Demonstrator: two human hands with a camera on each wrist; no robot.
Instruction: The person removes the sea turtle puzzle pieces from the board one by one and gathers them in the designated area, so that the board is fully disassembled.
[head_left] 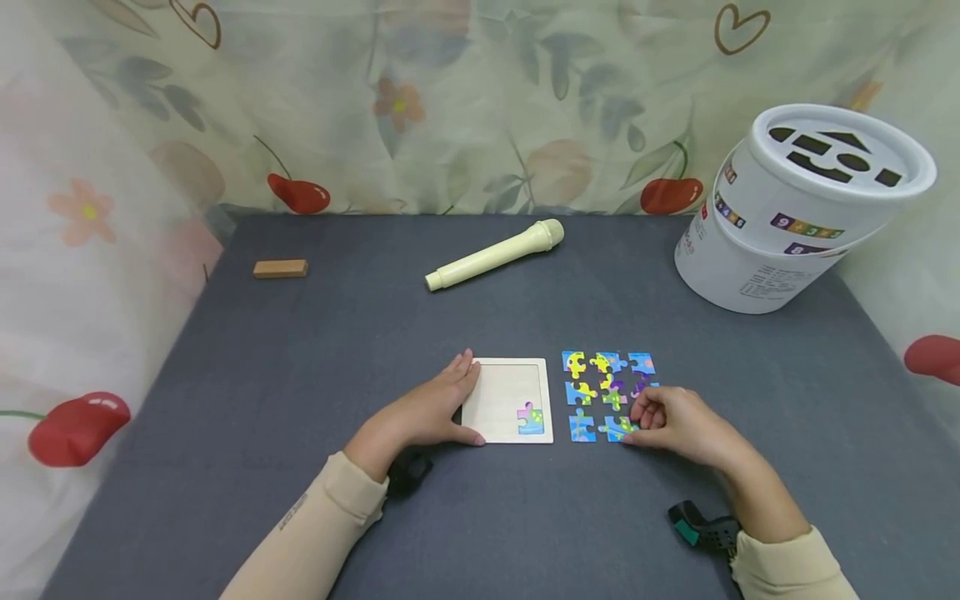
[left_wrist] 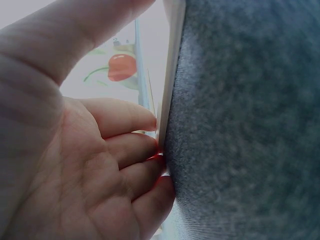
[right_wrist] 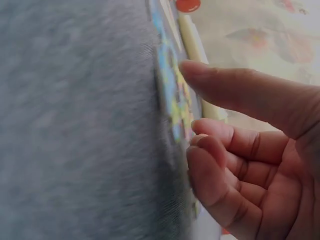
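My left hand [head_left: 431, 406] lies along the left side of a square wooden puzzle tray [head_left: 548, 392], its thumb at the near corner and its fingers at the far corner. In the left wrist view the fingertips meet the rim of the tray [left_wrist: 172, 75]. One jigsaw piece [head_left: 531, 422], pink and blue, sits in the tray's near right corner. Right of the tray, several loose jigsaw pieces [head_left: 581, 426] lie in rows. Over the right end of these rows is my right hand [head_left: 686, 423], partly covering some pieces. Its thumb and index finger stand apart, with nothing between them.
A pale yellow toy microphone [head_left: 495, 254] lies behind the tray. At the back left is a small wooden block [head_left: 281, 268]. A large white bucket [head_left: 757, 267] with shaped holes in its lid stands at the back right. Patterned curtains [head_left: 480, 108] surround the dark table [head_left: 337, 325].
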